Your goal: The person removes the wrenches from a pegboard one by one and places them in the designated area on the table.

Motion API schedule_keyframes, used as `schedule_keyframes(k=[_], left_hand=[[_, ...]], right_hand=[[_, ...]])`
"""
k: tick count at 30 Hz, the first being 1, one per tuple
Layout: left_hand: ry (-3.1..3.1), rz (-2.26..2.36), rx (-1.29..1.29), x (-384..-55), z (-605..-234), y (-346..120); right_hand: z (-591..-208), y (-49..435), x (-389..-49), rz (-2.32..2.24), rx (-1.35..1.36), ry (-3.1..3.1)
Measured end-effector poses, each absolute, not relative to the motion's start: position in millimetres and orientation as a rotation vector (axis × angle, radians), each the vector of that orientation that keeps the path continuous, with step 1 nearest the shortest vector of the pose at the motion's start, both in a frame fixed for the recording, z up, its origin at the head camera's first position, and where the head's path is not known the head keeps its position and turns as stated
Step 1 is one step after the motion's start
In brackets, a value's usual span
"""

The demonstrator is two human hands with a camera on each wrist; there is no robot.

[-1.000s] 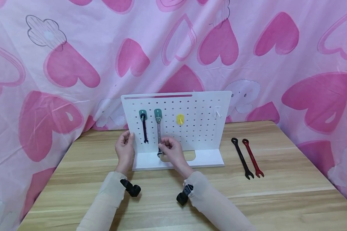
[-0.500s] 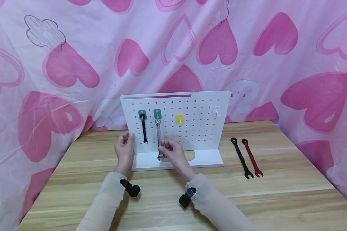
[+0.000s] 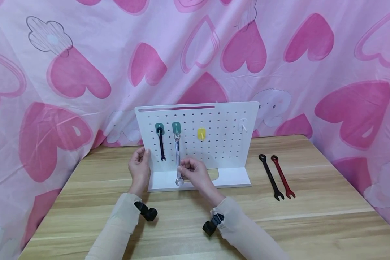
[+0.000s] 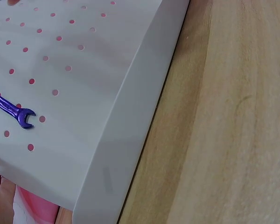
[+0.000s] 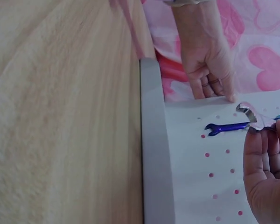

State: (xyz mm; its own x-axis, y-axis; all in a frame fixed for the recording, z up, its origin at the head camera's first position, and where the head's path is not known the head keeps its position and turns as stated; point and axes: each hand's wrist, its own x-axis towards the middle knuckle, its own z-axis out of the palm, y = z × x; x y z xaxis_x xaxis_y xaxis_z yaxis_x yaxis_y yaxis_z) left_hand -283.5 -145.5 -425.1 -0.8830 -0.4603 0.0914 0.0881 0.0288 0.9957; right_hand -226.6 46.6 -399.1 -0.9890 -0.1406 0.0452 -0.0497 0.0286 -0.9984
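A white pegboard (image 3: 221, 121) stands on the table. At its left edge my left hand (image 3: 139, 169) grips the board, thumb toward the front. My right hand (image 3: 196, 176) pinches a silver combination wrench (image 3: 178, 153) near its lower, open end. The wrench's ring end is at the right green hook (image 3: 176, 127), and its lower end leans out from the board. A dark blue-purple wrench (image 3: 161, 147) hangs from the left green hook (image 3: 159, 127). In the right wrist view, the silver wrench's open jaw (image 5: 256, 119) shows above my right fingers (image 5: 255, 154).
A yellow hook (image 3: 201, 134) and a clear white hook (image 3: 243, 125) are on the board with nothing hanging from them. To the right, a black wrench (image 3: 271, 177) and a red wrench (image 3: 283, 177) lie on the wooden table (image 3: 331, 195). A pink heart-patterned curtain (image 3: 117, 32) hangs behind.
The silver wrench's lower end has swung outward and down from the board, my right hand moving slightly down with it. My left hand stays at the board's edge.
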Motion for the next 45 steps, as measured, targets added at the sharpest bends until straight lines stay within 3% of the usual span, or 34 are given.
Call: schedule_keyframes(k=[45], left_hand=[[-1.904,-1.912,0.382,-284.7,-425.6,-146.2]], right_hand=[[-372.6,59.0,-205.1,-2.146,-0.287,2.107]])
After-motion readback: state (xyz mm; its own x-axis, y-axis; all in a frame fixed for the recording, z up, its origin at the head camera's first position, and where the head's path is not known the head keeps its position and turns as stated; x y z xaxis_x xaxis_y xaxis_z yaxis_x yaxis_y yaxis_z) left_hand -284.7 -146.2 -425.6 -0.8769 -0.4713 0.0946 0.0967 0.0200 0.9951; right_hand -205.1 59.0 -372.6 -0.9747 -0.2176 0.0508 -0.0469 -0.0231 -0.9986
